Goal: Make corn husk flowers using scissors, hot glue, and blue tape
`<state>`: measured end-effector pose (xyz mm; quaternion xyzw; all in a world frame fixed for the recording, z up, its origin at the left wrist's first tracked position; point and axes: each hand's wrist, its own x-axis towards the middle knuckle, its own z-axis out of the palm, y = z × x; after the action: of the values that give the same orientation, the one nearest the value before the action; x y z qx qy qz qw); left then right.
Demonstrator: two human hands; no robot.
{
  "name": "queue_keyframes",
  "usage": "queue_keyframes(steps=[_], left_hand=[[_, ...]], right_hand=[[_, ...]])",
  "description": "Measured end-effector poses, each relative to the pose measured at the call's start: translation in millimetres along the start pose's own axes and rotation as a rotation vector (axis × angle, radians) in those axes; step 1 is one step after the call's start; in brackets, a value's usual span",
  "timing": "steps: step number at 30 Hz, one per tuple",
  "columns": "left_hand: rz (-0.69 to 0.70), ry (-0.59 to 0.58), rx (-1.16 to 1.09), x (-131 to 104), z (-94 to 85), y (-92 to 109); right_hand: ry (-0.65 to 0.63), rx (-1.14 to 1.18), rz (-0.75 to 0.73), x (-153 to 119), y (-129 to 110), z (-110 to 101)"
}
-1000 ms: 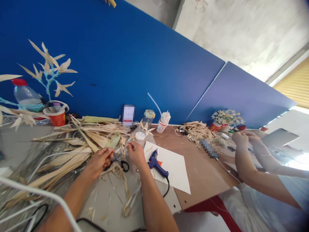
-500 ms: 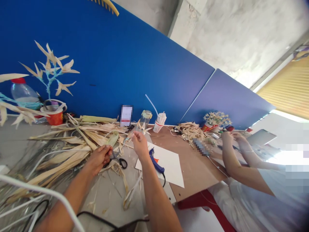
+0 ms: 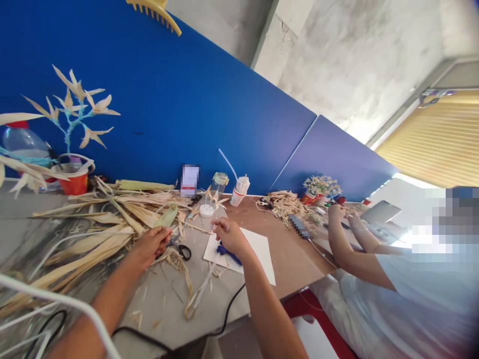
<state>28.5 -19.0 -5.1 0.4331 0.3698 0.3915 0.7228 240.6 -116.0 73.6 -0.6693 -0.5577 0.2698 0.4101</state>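
My left hand (image 3: 155, 243) is closed, thumb and fingers pinching a pale green corn husk (image 3: 168, 216) that points up and away. Just below and right of it lie scissors (image 3: 184, 252) with black handles. My right hand (image 3: 229, 232) hangs over the white board, fingers curled together; whatever is between the fingertips is too small to make out. Partly hidden under that hand is a blue glue gun (image 3: 225, 251). Beyond it, a small husk flower (image 3: 219, 202) stands by a round white base (image 3: 206, 211).
Dried corn husks (image 3: 101, 239) spread across the left. A red cup (image 3: 74, 183) holds a husk-flower branch. At the back stand a phone (image 3: 190, 180), clear bottle (image 3: 218, 185) and white cup (image 3: 238, 192). A white board (image 3: 258, 249) lies centrally. A co-worker (image 3: 374, 259) sits at right.
My right hand has moved from the small flower toward me and right, over the glue gun, uncovering the white base. My left hand still pinches the husk. The view has shifted slightly right.
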Motion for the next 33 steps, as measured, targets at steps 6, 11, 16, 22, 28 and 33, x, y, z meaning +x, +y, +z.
queue_keyframes(steps=[6,11,16,22,28,33], left_hand=[[-0.005,0.008,0.012,2.0,-1.7,-2.0],[-0.006,0.016,0.003,-0.4,-0.3,1.0],[0.006,0.035,0.007,-3.2,1.0,4.1],[0.013,0.055,0.025,-2.1,-1.0,3.0],[-0.006,0.071,0.007,-0.6,-2.8,3.2],[-0.029,0.092,0.001,-0.8,-4.0,5.5]], right_hand=[[0.022,-0.241,-0.028,12.0,6.7,22.3],[0.112,-0.339,0.055,34.8,16.7,46.5],[0.160,-0.440,0.073,50.5,25.5,75.3],[0.179,-0.638,0.018,55.3,38.6,94.3],[0.137,-0.552,-0.062,51.5,42.1,97.7],[0.076,-0.467,-0.094,47.4,36.2,90.9]])
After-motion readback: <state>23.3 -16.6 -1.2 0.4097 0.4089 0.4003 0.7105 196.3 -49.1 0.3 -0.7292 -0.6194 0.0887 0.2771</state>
